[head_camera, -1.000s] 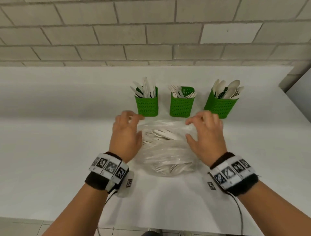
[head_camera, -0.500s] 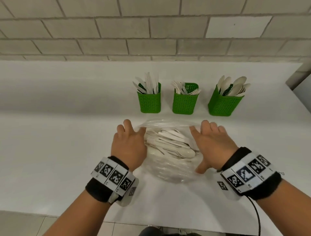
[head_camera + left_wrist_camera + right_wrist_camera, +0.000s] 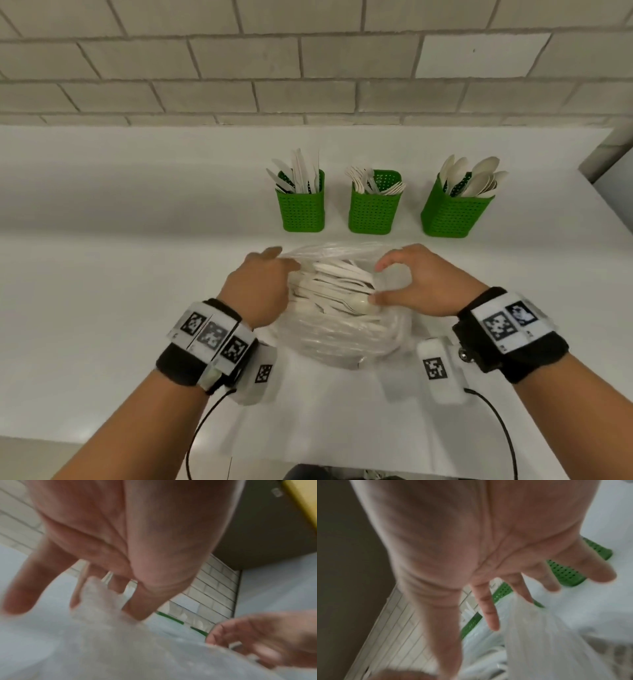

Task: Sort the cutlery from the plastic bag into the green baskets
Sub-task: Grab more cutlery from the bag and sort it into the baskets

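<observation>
A clear plastic bag [image 3: 346, 339] of white cutlery [image 3: 329, 284] lies on the white counter in front of three green baskets: knives [image 3: 302, 209], forks [image 3: 373, 210] and spoons [image 3: 454, 214]. My left hand [image 3: 284, 260] is at the left of the bag's mouth and pinches its rim; in the left wrist view, plastic [image 3: 96, 595] rises between its fingers. My right hand [image 3: 378, 282] hovers over the right of the mouth, index finger and thumb curved apart, the thumb beside a spoon bowl [image 3: 359, 303]. In the right wrist view its fingers [image 3: 489, 612] are spread and brush the bag [image 3: 539, 635].
A grey brick wall [image 3: 308, 68] rises behind the white counter [image 3: 120, 274]. The counter's front edge [image 3: 102, 442] runs just below my forearms. Cables hang from both wrist units. The baskets stand a short way behind the bag.
Both hands have closed in on the bag's mouth. The right hand moved from the bag's right side to over the opening, with its thumb and index finger now curved.
</observation>
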